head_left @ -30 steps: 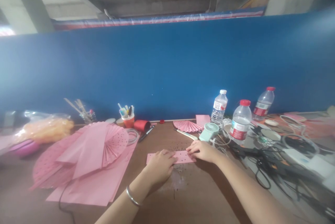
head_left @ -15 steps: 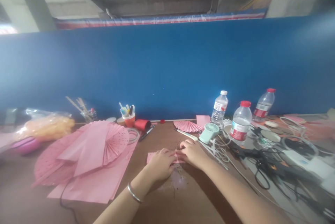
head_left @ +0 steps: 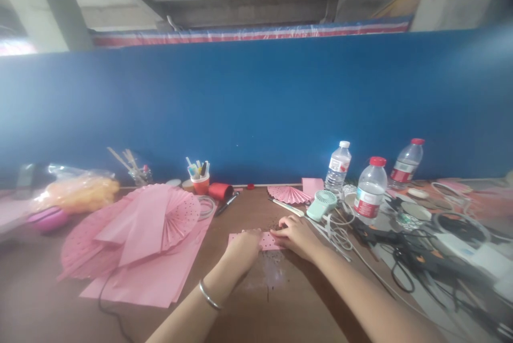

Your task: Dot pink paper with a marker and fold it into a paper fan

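Note:
A narrow pink paper strip (head_left: pixel 269 241) with rows of dark holes lies flat on the brown table in front of me. My left hand (head_left: pixel 245 247) rests over its left part with the fingers curled down on it, their tips mostly hidden. At the right end, my right hand (head_left: pixel 295 236) grips the strip's far edge, thumb and fingers bent close together. Small dark scraps (head_left: pixel 274 225) are scattered around the strip. Just beyond my right hand lies a craft knife (head_left: pixel 287 207) with a pale handle.
Pink pleated paper (head_left: pixel 178 220) and sheets (head_left: pixel 132 292) cover the left side. Behind are a cup of pens (head_left: pixel 201 185), a red spool (head_left: pixel 220 191) and a small pleated fan (head_left: pixel 289 194). A mint handheld fan (head_left: pixel 323 204), bottles (head_left: pixel 369 193) and tangled cables stand right.
My left hand has drawn back left from my right hand, uncovering the hole-dotted middle of the strip. My right hand stays at its right end. The view has shifted slightly.

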`<state>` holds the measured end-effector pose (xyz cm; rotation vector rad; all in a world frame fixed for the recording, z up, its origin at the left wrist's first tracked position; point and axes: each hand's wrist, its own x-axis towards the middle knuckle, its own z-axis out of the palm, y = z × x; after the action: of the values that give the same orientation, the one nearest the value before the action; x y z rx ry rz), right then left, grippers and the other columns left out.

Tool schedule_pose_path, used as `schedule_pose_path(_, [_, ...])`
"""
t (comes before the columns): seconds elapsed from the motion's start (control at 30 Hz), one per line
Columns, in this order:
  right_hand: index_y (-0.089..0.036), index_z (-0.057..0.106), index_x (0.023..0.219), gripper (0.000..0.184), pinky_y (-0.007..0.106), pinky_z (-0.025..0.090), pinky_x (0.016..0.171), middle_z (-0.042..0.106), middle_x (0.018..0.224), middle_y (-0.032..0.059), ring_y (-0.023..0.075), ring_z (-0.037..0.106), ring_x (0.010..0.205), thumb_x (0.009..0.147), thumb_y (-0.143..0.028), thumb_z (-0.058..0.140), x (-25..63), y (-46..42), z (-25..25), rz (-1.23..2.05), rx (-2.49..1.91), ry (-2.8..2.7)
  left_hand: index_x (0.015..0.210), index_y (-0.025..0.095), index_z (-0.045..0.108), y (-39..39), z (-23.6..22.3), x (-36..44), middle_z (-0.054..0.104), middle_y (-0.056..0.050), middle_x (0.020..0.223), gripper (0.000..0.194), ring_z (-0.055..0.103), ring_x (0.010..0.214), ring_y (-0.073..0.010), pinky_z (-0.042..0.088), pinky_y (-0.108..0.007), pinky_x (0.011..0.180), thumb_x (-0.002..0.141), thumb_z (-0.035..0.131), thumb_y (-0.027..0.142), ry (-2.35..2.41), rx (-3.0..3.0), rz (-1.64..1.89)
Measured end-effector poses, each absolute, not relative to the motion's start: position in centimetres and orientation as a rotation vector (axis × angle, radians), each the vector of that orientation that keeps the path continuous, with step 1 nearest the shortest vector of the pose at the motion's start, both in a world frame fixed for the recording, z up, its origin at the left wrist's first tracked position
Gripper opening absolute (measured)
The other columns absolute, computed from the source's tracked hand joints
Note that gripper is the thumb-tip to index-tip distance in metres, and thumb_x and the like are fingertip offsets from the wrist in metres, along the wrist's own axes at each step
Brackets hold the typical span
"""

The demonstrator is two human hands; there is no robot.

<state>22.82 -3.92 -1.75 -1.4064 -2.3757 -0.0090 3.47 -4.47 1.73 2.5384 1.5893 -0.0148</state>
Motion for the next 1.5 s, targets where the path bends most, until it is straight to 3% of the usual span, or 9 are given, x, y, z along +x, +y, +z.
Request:
schedule_pose_path(0.1, [-0.041, 0.062, 0.095, 0.029, 0.031, 0.03, 0.078, 0.055, 0.095, 0.0005, 0.0183, 0.044, 0.09, 0.081, -0.052, 0.039, 22.8, -4.0, -1.7, 0.005, -1.415, -2.369, 0.108, 0.016, 0.054, -3.9, 0.6, 3.1, 0.06, -0.012, 0.102, 0.031, 0.057, 0.092, -0.0224, 0.042, -0.032, 0.078, 0.08, 0.043, 0.023, 1.716, 2.566, -0.047])
schedule_pose_path(0.27, [-0.043, 0.058, 0.102, 0.029, 0.031, 0.03, 0.079, 0.055, 0.097, -0.0002, 0.0185, 0.044, 0.092, 0.08, -0.053, 0.041, 23.0, -3.9, -1.7, 0.033, -1.441, -2.378, 0.118, -0.003, 0.045, -4.1, -1.2, 2.9, 0.044, -0.031, 0.118, 0.05, 0.046, 0.108, -0.0341, 0.037, -0.041, 0.084, 0.08, 0.044, 0.029, 2.035, 2.451, -0.097])
schedule_pose_path(0.37, [-0.042, 0.057, 0.104, 0.031, 0.031, 0.031, 0.079, 0.054, 0.099, -0.0001, 0.0186, 0.044, 0.094, 0.079, -0.053, 0.044, 23.1, -3.8, -1.5, 0.048, -1.468, -2.411, 0.121, -0.008, 0.039, -4.5, -1.8, 3.1, 0.042, -0.034, 0.119, 0.061, 0.045, 0.107, -0.0365, 0.036, -0.042, 0.083, 0.079, 0.043, 0.036, 2.232, 2.404, -0.158])
schedule_pose_path(0.47, [-0.04, 0.06, 0.099, 0.026, 0.036, 0.03, 0.083, 0.054, 0.1, 0.001, 0.0205, 0.043, 0.097, 0.08, -0.048, 0.045, 22.5, -4.1, -1.2, -0.027, -1.517, -2.428, 0.122, -0.005, 0.04, -4.6, -1.8, 3.2, 0.046, -0.032, 0.116, 0.061, 0.047, 0.105, -0.0361, 0.036, -0.043, 0.08, 0.079, 0.043, 0.039, 2.257, 2.454, -0.201])
schedule_pose_path(0.6, [-0.025, 0.062, 0.096, 0.023, 0.046, 0.02, 0.093, 0.054, 0.106, 0.0079, 0.0242, 0.039, 0.104, 0.084, -0.025, 0.043, 19.8, -5.1, -1.1, -0.242, -1.52, -2.412, 0.126, 0.008, 0.038, -4.7, -1.4, 3.3, 0.053, -0.03, 0.109, 0.058, 0.048, 0.103, -0.0383, 0.037, -0.044, 0.075, 0.078, 0.044, 0.038, 2.151, 2.541, -0.2])
schedule_pose_path(0.8, [-0.017, 0.025, 0.133, 0.051, 0.032, 0.026, 0.098, 0.036, 0.133, 0.009, 0.0176, 0.032, 0.12, 0.083, -0.019, 0.033, 16.8, -6.2, -1.6, 0.249, -1.068, -2.528, 0.129, 0.008, 0.033, -5.2, -1.0, 3.5, 0.053, -0.029, 0.11, 0.056, 0.043, 0.108, -0.0411, 0.033, -0.049, 0.078, 0.078, 0.04, 0.029, 2.083, 2.574, -0.241])
schedule_pose_path(0.97, [-0.018, 0.023, 0.135, 0.055, 0.035, 0.02, 0.103, 0.027, 0.139, 0.0074, 0.0196, 0.022, 0.127, 0.082, -0.03, 0.036, 17.8, -6.3, -1.9, 0.369, -1.233, -2.533, 0.125, 0.015, 0.043, -5.1, -1.1, 3.2, 0.044, -0.026, 0.122, 0.053, 0.038, 0.111, -0.0457, 0.03, -0.055, 0.078, 0.075, 0.045, 0.036, 1.981, 2.556, -0.188])
schedule_pose_path(1.17, [-0.018, 0.025, 0.134, 0.056, 0.036, 0.013, 0.105, 0.024, 0.14, 0.0057, 0.0177, 0.019, 0.128, 0.083, -0.041, 0.034, 21.0, -6.6, -2.2, 0.305, -1.366, -2.532, 0.13, 0.007, 0.03, -5.4, -0.9, 3.2, 0.048, -0.033, 0.113, 0.067, 0.044, 0.106, -0.0432, 0.033, -0.047, 0.075, 0.078, 0.034, 0.049, 2.119, 2.533, -0.269])
schedule_pose_path(1.5, [-0.013, 0.027, 0.133, 0.068, 0.041, 0.001, 0.105, 0.029, 0.137, 0.0116, 0.0221, 0.022, 0.127, 0.081, -0.057, 0.028, 24.4, -7.7, -3.1, 0.073, -1.649, -2.419, 0.13, 0.013, 0.032, -5.5, -1.0, 3.2, 0.047, -0.031, 0.115, 0.066, 0.049, 0.098, -0.0414, 0.033, -0.045, 0.074, 0.076, 0.035, 0.05, 2.184, 2.509, -0.22])
